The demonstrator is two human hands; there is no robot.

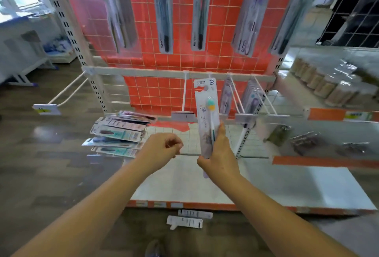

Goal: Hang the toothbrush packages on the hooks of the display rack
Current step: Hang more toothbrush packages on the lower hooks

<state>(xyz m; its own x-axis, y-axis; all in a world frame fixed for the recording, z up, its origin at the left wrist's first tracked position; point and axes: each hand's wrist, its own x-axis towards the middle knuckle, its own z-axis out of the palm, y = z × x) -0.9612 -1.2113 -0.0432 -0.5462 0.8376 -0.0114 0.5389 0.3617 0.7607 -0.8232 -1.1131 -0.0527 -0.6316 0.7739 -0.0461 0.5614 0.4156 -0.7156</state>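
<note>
Bright, even light — soft blur throughout, wide-angle bending at edges.

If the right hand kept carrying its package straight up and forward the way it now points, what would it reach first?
Most likely the empty hook on the rack's lower rail: the right hand holds the toothbrush package upright, with its top beside that hook. Depth is unclear in this single view, so the neighbouring hook with hung packages is possible.
</note>
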